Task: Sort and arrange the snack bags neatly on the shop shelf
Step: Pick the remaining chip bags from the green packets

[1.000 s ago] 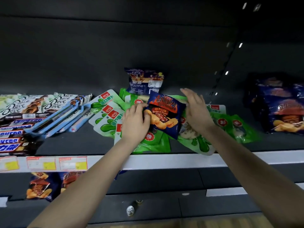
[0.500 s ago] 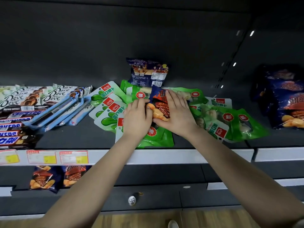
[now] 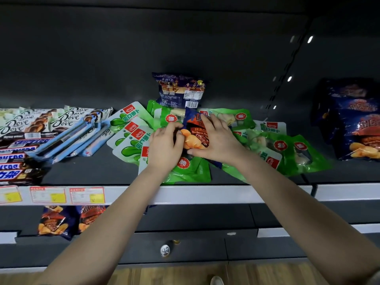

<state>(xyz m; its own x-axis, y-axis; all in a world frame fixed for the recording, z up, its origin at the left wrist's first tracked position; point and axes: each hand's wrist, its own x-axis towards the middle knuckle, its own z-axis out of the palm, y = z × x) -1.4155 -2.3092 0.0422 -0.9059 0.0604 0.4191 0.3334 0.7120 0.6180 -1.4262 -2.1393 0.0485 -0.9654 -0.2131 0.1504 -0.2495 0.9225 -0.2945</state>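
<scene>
Centrally, both bare hands meet on one small dark-blue foil crisp bag with an orange barbecue picture [image 3: 195, 134], which lies on top of a heap of glossy green plastic snack pouches [image 3: 191, 169] on the dark grey shop shelf [image 3: 82, 171]. Left hand [image 3: 166, 149]: fingers curled, tips pinching the bag's left edge. Right hand [image 3: 216, 138]: laid palm-down over the bag's right half, fingers spread towards its top and thumb tucked under its lower edge, so that the bag is gripped between the two hands. More green pouches [image 3: 287, 153] fan out to the right of the right forearm, overlapping one another. White-and-green flat pouches with red logos [image 3: 131, 132] lie overlapped just left of the left hand. Behind the heap, a second dark-blue crisp bag [image 3: 181, 91] stands against the shelf's back wall with its barcode side facing out. Far right: a stack of larger dark-blue crisp bags [image 3: 357, 128], well apart from the hands. Far left: pale chocolate bar wrappers [image 3: 41, 122], long light-blue packets [image 3: 67, 140] lying askew, and dark bar wrappers [image 3: 14, 159]. White shelf-edge strip [image 3: 185, 194] carries red-and-yellow price labels [image 3: 86, 195]. On the lower shelf, two further dark-blue crisp bags [image 3: 61, 221] are partly visible.
</scene>
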